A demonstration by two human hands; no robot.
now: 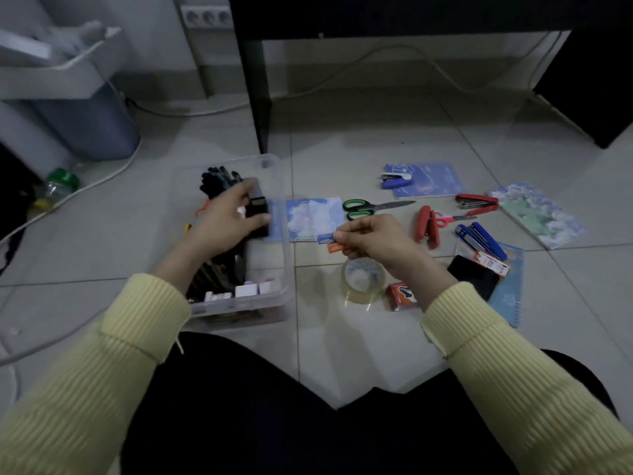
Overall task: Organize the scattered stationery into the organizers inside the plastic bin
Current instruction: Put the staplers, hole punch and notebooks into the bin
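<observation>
Partly done. Clear plastic bin [285, 241], centre-left, already holds dark pens [219, 178]. Left hand [222, 224] has fingers curled round a boxy black organizer [259, 214] inside it. To the right, glossy notebooks [428, 180], metal scissors [373, 207], staplers [483, 238] and a clear tape roll [363, 279] are still on the tile. Right hand [373, 238] pinches small cardboard boxes [330, 243].

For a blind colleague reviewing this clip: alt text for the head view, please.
A person's left hand grips a black organizer inside a clear plastic bin on a tiled floor, while the right hand pinches small blue and orange boxes. Scissors, staplers, notebooks and a tape roll lie scattered beside the bin.
</observation>
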